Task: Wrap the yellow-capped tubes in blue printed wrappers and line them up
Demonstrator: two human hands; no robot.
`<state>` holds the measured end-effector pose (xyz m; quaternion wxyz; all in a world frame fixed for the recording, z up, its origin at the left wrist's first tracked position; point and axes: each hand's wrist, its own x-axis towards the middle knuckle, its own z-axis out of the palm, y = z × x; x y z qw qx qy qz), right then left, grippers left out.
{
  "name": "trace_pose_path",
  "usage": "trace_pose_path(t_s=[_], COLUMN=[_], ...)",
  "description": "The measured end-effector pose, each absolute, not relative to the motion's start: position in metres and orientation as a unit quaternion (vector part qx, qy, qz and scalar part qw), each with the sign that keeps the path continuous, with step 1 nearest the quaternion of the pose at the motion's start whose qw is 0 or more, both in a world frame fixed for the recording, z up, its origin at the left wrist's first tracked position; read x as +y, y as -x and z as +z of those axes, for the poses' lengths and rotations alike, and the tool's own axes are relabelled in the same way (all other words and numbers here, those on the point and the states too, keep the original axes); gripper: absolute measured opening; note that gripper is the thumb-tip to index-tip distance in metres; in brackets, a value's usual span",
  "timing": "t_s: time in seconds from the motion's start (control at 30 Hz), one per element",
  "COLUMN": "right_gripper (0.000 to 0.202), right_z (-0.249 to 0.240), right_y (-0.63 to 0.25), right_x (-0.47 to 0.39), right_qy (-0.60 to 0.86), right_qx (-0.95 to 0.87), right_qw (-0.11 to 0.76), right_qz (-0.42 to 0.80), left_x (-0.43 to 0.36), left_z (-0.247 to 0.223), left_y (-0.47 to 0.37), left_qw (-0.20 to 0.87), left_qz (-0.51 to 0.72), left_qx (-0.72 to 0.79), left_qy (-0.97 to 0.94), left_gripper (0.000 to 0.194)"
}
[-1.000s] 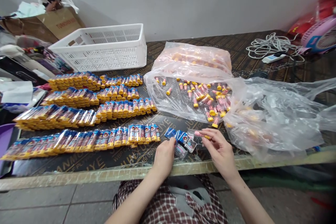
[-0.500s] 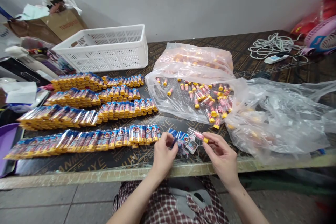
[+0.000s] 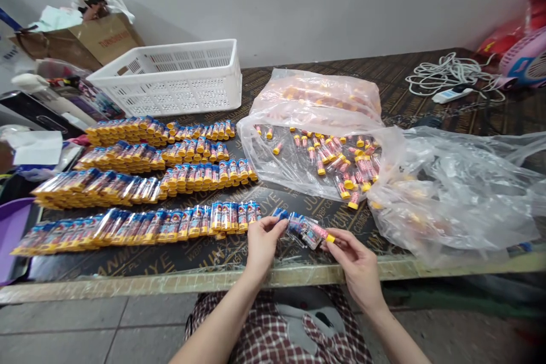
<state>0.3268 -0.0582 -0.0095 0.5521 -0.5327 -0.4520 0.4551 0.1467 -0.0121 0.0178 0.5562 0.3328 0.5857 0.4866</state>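
Note:
My right hand (image 3: pixel 356 264) is closed on the yellow-capped end of a small clear tube (image 3: pixel 321 231) with pink contents. The tube slants up to the left, over a loose pile of clear plastic sleeves (image 3: pixel 307 235) printed in blue. My left hand (image 3: pixel 262 242) pinches a small blue-printed plastic sleeve (image 3: pixel 280 214) between thumb and fingertips at the pile's left side; the fingers hide part of it. Beyond the hands, a translucent plastic bag (image 3: pixel 294 182) lies open with many similar yellow-capped tubes (image 3: pixel 327 151) spilled at its mouth.
Rows of blue-and-yellow sleeved tubes (image 3: pixel 160 227) lie to the left on the dark printed tabletop (image 3: pixel 179 264). Behind them stands a white plastic basket (image 3: pixel 179 91). Crumpled clear plastic (image 3: pixel 460 182) spreads at the right, with a coiled white cable (image 3: pixel 447 77) farther back.
My right hand has moved left and slightly down, bringing the tube over the sleeve pile. My left hand's fingertips have shifted a little up, with the blue piece now beyond them.

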Motion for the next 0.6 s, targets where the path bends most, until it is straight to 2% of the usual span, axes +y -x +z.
trace_pose_path(t_s=[0.1,0.23,0.37,0.6], right_gripper=[0.022,0.022,0.020,0.025], right_z=[-0.008,0.001,0.009,0.009], right_y=[-0.329,-0.324,-0.319,-0.319], right_x=[-0.059,-0.057,-0.055,-0.054], right_qy=[0.519,0.528,0.539,0.485], right_qx=[-0.428,-0.460,-0.514,-0.601], right_qw=[0.595,0.612,0.589,0.527], right_qz=[0.440,0.367,0.313,0.356], left_x=[-0.007,0.000,0.003,0.002], left_z=[0.020,0.025,0.024,0.025], left_y=[-0.153,-0.159,-0.160,-0.162], left_qw=[0.596,0.594,0.585,0.594], left_qz=[0.511,0.542,0.549,0.560], left_qx=[0.569,0.561,0.566,0.526], left_qy=[-0.244,-0.196,-0.191,-0.237], left_gripper=[0.030,0.036,0.038,0.035])
